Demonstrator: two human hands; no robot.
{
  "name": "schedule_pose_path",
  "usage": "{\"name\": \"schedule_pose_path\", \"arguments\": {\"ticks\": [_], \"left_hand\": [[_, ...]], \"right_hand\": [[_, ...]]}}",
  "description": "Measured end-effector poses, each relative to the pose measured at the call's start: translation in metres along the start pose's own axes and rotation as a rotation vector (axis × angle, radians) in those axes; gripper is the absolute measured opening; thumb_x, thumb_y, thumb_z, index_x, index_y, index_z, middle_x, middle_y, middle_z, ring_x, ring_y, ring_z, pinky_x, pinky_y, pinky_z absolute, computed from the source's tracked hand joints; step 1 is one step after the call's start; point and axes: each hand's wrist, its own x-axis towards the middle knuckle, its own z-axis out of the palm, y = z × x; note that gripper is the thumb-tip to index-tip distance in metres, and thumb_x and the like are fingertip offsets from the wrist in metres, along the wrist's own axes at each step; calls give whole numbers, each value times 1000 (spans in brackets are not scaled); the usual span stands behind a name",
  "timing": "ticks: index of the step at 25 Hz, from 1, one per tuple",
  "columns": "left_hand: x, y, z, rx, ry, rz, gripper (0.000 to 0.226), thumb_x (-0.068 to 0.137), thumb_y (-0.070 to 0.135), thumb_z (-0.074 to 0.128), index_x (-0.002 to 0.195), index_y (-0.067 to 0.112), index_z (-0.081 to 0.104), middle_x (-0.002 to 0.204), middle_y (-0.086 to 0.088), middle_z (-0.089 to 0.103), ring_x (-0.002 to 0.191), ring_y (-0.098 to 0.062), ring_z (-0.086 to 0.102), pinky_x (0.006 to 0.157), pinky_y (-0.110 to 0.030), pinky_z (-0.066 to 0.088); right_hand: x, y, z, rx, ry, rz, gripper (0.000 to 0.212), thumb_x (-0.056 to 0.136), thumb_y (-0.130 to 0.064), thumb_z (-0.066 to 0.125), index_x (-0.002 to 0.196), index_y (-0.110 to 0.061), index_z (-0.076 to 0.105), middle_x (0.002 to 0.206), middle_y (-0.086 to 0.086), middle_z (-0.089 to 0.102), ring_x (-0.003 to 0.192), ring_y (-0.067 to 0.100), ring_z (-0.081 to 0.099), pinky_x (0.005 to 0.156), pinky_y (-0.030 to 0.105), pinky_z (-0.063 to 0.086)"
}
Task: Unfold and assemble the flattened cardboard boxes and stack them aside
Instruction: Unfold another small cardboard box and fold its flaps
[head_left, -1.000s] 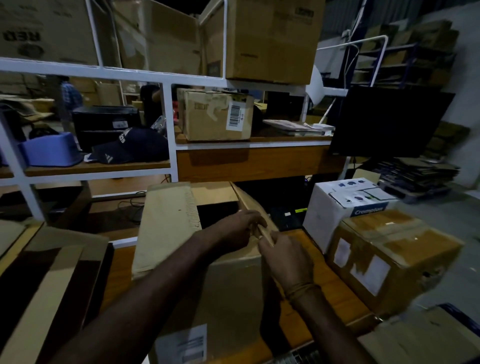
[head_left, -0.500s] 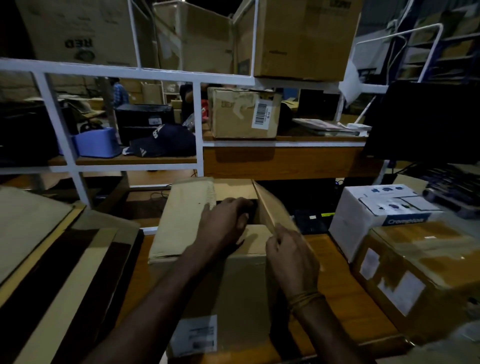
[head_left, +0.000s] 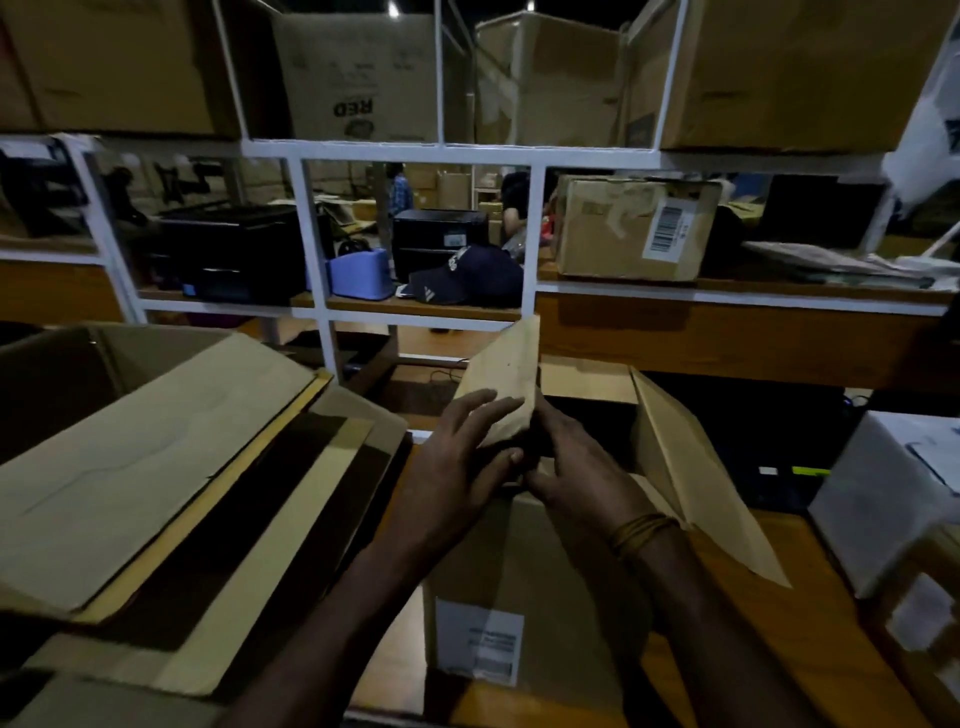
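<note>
I see my left hand (head_left: 457, 467) spread flat against the raised flap (head_left: 506, 384) of the cardboard box (head_left: 524, 571), my right hand (head_left: 582, 467) touching it, fingers curled at the flap's base.

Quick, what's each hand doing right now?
Left hand: open, fingers spread flat on the box flap.
Right hand: at the same flap's base; grip cannot be told.
</note>
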Motion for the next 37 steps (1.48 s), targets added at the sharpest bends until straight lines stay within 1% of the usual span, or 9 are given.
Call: {"name": "schedule_pose_path", "arguments": {"ticks": [6, 9, 14, 16, 18, 22, 29, 34, 37], "left_hand": [[-18, -16, -10, 312, 299, 57, 60, 88, 25, 50, 148, 17, 42, 162, -7, 20, 145, -27, 31, 87, -38, 58], [-26, -32, -13, 606, 339, -94, 70, 82, 19, 65, 148, 21, 42, 163, -14, 13, 150, -38, 8, 113, -62, 27], [-31, -53, -17, 754, 235, -253, 49, 89, 20, 63, 137, 26, 55, 153, -10, 41, 147, -33, 24, 119, -55, 3], [-32, -49, -14, 546, 129, -378, 45, 95, 20, 59, 138, 28, 53, 134, -5, 61, 132, -26, 50, 117, -48, 22], [-35, -45, -11, 314, 123, -495, 39, 101, 28, 46, 140, 33, 49, 120, 0, 68, 106, -20, 63, 87, -33, 46], [-37, -43, -11, 85, 162, -539, 33, 103, 37, 37, 132, 36, 52, 102, 5, 68, 84, -7, 62, 65, -27, 48], [-13, -47, -25, 46, -144, -495, 38, 97, 46, 50, 135, 42, 50, 123, 9, 64, 102, -2, 59, 81, -30, 54], [11, -40, -36, 75, -420, -295, 47, 96, 40, 56, 142, 35, 46, 155, 9, 34, 128, -9, 44, 92, -27, 41], [22, -43, -36, 37, -524, -275, 56, 94, 39, 60, 146, 38, 39, 161, 6, 21, 135, -16, 42, 101, -34, 43]], "right_hand": [[26, -31, 22, -30, -57, -263, 107, 87, -25, 71, 146, -60, -11, 164, -10, -15, 140, 30, 37, 95, 47, 53], [37, -45, 27, -87, -222, -323, 88, 96, -25, 59, 147, -61, -2, 163, -11, -16, 143, 27, 30, 94, 36, 50], [50, -47, 38, -76, -375, -294, 57, 101, -26, 45, 148, -53, 27, 165, -7, -3, 150, 24, 13, 119, 43, 25], [51, -44, 41, -61, -412, -268, 52, 102, -27, 43, 146, -51, 32, 165, -7, 5, 150, 22, 13, 120, 42, 22], [49, -44, 40, -33, -407, -259, 47, 102, -26, 44, 142, -49, 38, 164, -8, 10, 149, 20, 17, 116, 39, 23], [43, -49, 34, 22, -373, -277, 39, 100, -21, 47, 135, -39, 48, 157, -8, 27, 140, 13, 30, 108, 29, 28], [53, -26, 34, -60, -380, 113, 62, 96, -57, 47, 151, -45, 20, 152, 7, 41, 132, 26, 46, 106, 41, 41], [56, -15, 23, -294, -474, 368, 71, 93, -72, 36, 152, -34, 30, 158, 7, 32, 142, 29, 33, 111, 43, 30], [51, -16, 19, -260, -443, 400, 62, 94, -68, 37, 142, -30, 49, 147, 5, 48, 131, 26, 46, 104, 41, 38]]}}
